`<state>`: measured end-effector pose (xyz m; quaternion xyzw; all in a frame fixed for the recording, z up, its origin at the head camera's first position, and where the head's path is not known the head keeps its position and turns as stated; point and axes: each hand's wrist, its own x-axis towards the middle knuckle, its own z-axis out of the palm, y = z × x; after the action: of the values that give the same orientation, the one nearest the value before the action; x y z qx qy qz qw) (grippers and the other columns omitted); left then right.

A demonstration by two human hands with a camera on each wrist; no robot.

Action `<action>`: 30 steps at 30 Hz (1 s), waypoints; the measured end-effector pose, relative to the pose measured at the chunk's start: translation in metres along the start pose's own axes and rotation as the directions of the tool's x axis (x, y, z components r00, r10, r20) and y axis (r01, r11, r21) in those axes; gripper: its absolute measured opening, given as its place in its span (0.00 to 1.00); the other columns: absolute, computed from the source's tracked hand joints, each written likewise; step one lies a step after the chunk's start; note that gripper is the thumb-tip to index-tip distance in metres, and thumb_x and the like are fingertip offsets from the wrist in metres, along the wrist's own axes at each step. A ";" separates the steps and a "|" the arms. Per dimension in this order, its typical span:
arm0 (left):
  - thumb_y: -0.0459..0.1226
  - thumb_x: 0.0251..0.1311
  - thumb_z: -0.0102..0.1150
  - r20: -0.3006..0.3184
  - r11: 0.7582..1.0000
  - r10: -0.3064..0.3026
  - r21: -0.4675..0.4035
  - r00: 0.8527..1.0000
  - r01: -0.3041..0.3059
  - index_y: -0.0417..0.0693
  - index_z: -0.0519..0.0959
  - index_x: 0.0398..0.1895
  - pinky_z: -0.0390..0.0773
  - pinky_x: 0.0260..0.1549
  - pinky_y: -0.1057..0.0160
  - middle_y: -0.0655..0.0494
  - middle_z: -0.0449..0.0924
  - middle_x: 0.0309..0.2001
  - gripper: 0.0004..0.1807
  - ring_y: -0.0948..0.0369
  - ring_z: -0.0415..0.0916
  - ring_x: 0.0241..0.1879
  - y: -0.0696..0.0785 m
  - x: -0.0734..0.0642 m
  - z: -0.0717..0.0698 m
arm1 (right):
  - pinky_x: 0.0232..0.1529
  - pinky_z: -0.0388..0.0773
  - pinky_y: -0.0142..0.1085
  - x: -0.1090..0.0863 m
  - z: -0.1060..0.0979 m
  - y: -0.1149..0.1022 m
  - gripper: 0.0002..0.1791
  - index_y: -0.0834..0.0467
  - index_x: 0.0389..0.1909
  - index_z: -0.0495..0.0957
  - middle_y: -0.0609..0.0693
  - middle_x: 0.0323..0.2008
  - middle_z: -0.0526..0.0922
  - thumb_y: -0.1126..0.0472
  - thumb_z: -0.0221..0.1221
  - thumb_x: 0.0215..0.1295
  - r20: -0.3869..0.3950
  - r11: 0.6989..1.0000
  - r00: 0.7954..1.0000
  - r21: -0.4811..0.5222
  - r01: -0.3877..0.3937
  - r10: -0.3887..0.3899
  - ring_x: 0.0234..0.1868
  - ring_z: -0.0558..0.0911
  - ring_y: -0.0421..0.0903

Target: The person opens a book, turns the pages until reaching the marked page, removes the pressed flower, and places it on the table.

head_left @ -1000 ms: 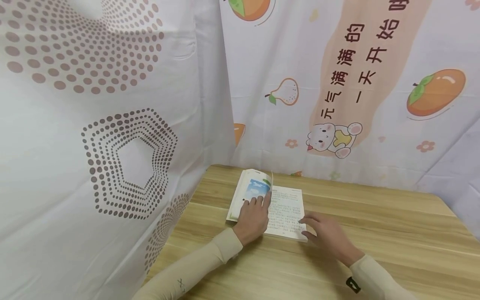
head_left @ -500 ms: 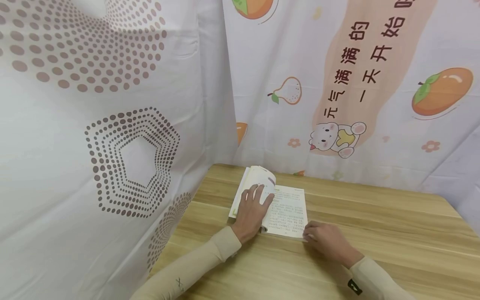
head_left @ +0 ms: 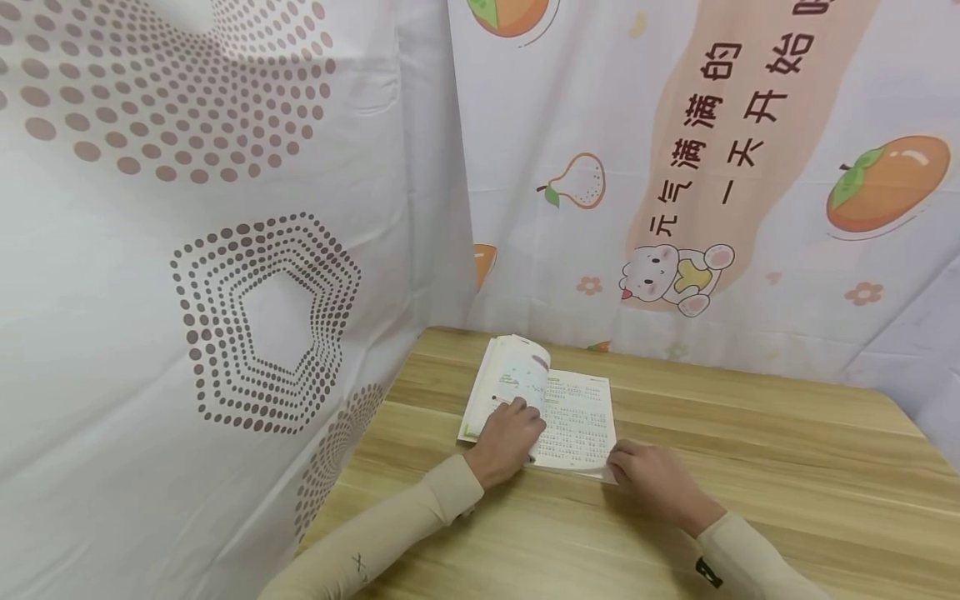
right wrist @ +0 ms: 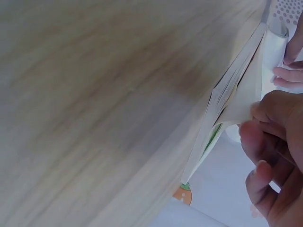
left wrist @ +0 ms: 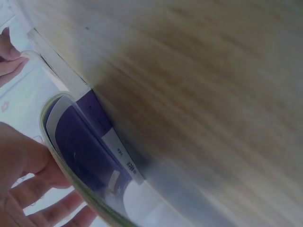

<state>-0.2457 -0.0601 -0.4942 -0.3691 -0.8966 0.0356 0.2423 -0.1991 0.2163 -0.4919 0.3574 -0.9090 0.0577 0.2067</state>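
Right grip [head_left: 660,483] on open, printed book [head_left: 576,421]

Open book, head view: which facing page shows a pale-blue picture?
The left page, bowed and partly covered by the left hand; the right page shows rows of print instead.

You have one left hand [head_left: 507,442] and one right hand [head_left: 656,482] in view, two in all, along with two pale sleeves [head_left: 382,533]. Before you there is one book [head_left: 577,421] and one wooden table [head_left: 727,442]. You face one dotted cloth [head_left: 277,325] and one fruit-printed cloth [head_left: 517,125], which shows you one cartoon animal [head_left: 671,277], one pear outline [head_left: 581,182] and two lines of large characters [head_left: 701,112].
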 end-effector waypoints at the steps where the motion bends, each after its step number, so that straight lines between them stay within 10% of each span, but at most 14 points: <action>1: 0.33 0.57 0.73 0.003 1.000 0.005 0.001 1.000 -0.005 0.53 0.88 0.38 0.69 0.30 0.70 0.62 0.84 0.37 0.07 0.62 0.70 0.35 0.000 0.000 0.000 | 0.20 0.69 0.28 0.000 0.000 0.000 0.06 0.55 0.30 0.86 0.42 0.31 0.83 0.70 0.69 0.56 -0.002 1.000 1.000 0.005 -0.005 0.005 0.22 0.68 0.31; 5: 0.37 0.62 0.68 -0.028 1.000 0.024 0.020 0.999 -0.024 0.53 0.87 0.32 0.68 0.27 0.68 0.60 0.82 0.33 0.01 0.62 0.69 0.31 0.002 0.000 0.002 | 0.23 0.73 0.29 0.000 -0.001 0.001 0.06 0.54 0.30 0.86 0.42 0.31 0.83 0.69 0.69 0.58 0.011 0.999 1.000 0.035 -0.022 0.022 0.24 0.72 0.31; 18: 0.73 0.61 0.51 -0.016 0.998 -0.020 0.066 1.000 0.021 0.56 0.83 0.27 0.77 0.33 0.59 0.58 0.78 0.33 0.34 0.57 0.73 0.35 0.009 0.000 0.001 | 0.25 0.76 0.32 0.009 -0.011 0.004 0.08 0.53 0.30 0.85 0.41 0.31 0.85 0.67 0.74 0.55 -0.116 0.996 0.993 0.085 -0.005 0.015 0.26 0.77 0.32; 30: 0.60 0.61 0.62 -0.010 0.995 -0.030 0.094 0.999 0.031 0.55 0.84 0.29 0.71 0.30 0.60 0.57 0.76 0.35 0.20 0.57 0.70 0.35 0.013 -0.001 0.005 | 0.21 0.75 0.27 0.025 -0.020 -0.001 0.11 0.54 0.30 0.87 0.43 0.35 0.87 0.67 0.78 0.47 -0.286 0.996 0.956 0.033 0.077 -0.064 0.24 0.83 0.36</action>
<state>-0.2390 -0.0507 -0.5026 -0.3435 -0.8984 0.0724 0.2639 -0.2085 0.2051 -0.4629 0.3821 -0.8550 0.1210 0.3292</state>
